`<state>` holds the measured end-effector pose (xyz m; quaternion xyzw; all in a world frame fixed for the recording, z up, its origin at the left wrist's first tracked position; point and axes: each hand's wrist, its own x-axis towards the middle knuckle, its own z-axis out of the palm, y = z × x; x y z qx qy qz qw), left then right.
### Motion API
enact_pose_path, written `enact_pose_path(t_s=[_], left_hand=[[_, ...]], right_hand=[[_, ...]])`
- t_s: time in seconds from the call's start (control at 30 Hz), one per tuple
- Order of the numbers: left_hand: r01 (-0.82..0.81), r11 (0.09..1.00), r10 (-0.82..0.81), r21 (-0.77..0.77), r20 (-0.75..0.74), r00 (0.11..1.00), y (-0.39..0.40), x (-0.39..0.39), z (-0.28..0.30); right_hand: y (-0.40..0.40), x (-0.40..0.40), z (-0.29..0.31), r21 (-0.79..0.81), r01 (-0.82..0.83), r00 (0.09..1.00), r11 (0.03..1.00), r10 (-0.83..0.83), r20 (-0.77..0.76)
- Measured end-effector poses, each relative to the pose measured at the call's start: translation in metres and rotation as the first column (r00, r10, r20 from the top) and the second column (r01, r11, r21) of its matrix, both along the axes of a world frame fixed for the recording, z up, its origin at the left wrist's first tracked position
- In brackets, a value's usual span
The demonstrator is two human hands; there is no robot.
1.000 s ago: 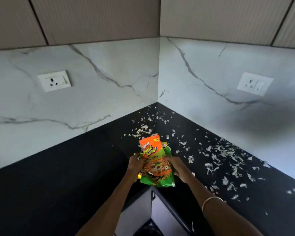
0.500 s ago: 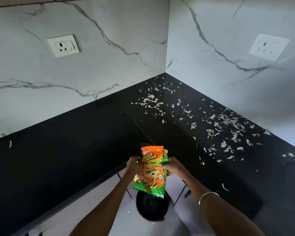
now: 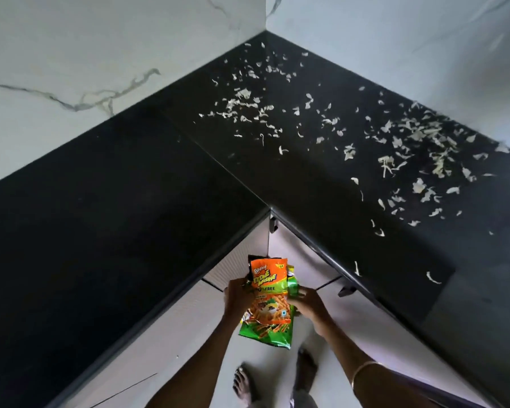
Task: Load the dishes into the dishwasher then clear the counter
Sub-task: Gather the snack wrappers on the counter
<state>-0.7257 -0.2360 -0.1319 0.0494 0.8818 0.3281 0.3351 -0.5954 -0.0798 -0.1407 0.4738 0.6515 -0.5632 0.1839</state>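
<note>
An orange and green snack packet (image 3: 268, 301), with more wrappers bunched behind it, hangs in front of me below the inner corner of the black counter (image 3: 124, 219). My left hand (image 3: 236, 295) grips its left edge and my right hand (image 3: 308, 303) grips its right edge. The packet is off the counter, over the floor near my feet. Several white vegetable scraps (image 3: 389, 160) lie scattered over the right arm of the counter and into the back corner.
White marble walls (image 3: 71, 69) rise behind both counter arms. Pale cabinet fronts (image 3: 177, 325) with small handles run under the counter edge. My bare feet (image 3: 243, 387) stand on the light floor.
The view has tilted down, so the sockets have left the frame and my feet show. Both hands and the packets have come lower, away from the counter; the dark bin below is out of sight.
</note>
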Motion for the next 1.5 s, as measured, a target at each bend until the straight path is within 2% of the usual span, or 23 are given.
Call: enact_pose_path(t_s=[0.13,0.23,0.33,0.5,0.57,0.7,0.77,0.8,0.9,1.0,1.17,1.27,1.37,1.5], left_hand=[[-0.069,0.997,0.069,0.025,0.006,0.998,0.002,-0.005,-0.078],[-0.140,0.989,0.144,-0.051,0.081,0.986,0.001,-0.007,-0.162],[-0.167,0.983,0.172,-0.081,0.064,0.983,0.008,-0.014,-0.233],[-0.094,0.994,0.091,-0.052,-0.053,0.994,0.022,-0.026,-0.340],[-0.064,0.994,0.055,-0.085,-0.102,0.993,0.026,-0.029,-0.389],[0.021,0.966,-0.019,-0.256,0.009,1.000,0.036,-0.023,-0.430],[0.037,0.967,-0.036,-0.251,0.012,0.999,0.036,-0.015,-0.433],[0.033,0.971,-0.041,-0.238,-0.026,0.999,0.036,-0.010,-0.427],[-0.003,0.985,-0.030,-0.174,-0.182,0.983,0.033,0.006,-0.385],[0.096,0.977,-0.125,-0.192,-0.144,0.982,0.023,0.022,-0.328],[0.108,0.993,-0.113,-0.050,-0.113,0.987,0.010,0.044,-0.198],[0.105,0.994,-0.104,-0.003,-0.160,0.982,0.012,0.049,-0.113],[0.137,0.990,-0.129,0.037,-0.176,0.976,0.013,0.053,-0.034],[0.281,0.959,-0.273,-0.025,-0.339,0.900,0.013,0.053,0.040]], right_hand=[[-0.013,0.003,-0.060,-0.136,0.121,0.991,0.983,-0.111,0.080],[-0.020,0.005,-0.124,-0.160,0.176,0.982,0.971,-0.162,0.095],[-0.025,-0.001,-0.187,-0.205,0.207,0.977,0.957,-0.192,0.088],[-0.020,-0.024,-0.285,-0.137,0.168,0.985,0.976,-0.160,0.071],[-0.018,-0.030,-0.321,-0.136,0.145,0.987,0.980,-0.134,0.084],[-0.012,-0.028,-0.404,-0.082,0.106,0.990,0.991,-0.098,0.100],[-0.005,-0.026,-0.437,-0.028,0.065,0.993,0.998,-0.062,0.101],[-0.006,-0.026,-0.428,-0.004,0.050,0.993,0.999,-0.050,0.106],[-0.012,-0.027,-0.339,0.050,0.016,0.996,0.999,-0.021,0.091],[-0.018,-0.018,-0.278,0.078,-0.015,0.993,0.997,0.006,0.116],[-0.031,-0.013,-0.158,0.166,-0.105,0.991,0.980,0.089,0.097],[-0.038,-0.013,-0.081,0.214,-0.100,0.993,0.972,0.085,0.076],[-0.045,-0.015,-0.004,0.263,-0.038,0.999,0.964,0.041,-0.008],[-0.047,-0.020,0.074,0.332,0.015,0.997,0.943,0.011,-0.078]])
